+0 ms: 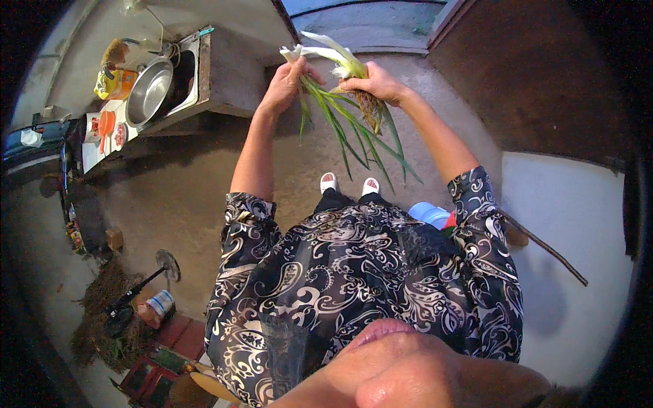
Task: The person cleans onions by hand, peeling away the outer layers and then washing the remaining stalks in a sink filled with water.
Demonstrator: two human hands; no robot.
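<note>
My left hand (293,81) grips a bunch of green onions (334,102) near its white ends, and the long green leaves hang down to the right. In my right hand (375,84) are more thick-stemmed green onions (352,69). Their white stalks reach out toward the upper left, close to my left hand. Brown, withered strands (371,107) dangle beneath my right fist, with a few green leaves beside them. Both hands are raised in front of me, a short gap apart, above the floor.
At left, a counter holds a metal basin (149,92), a yellow-orange bag (116,84) and an orange ladle (106,125). Near my right side are a blue bucket (428,213) and a wooden stick (546,247). A white-and-red tub (158,306) stands lower left. A doorway opens ahead.
</note>
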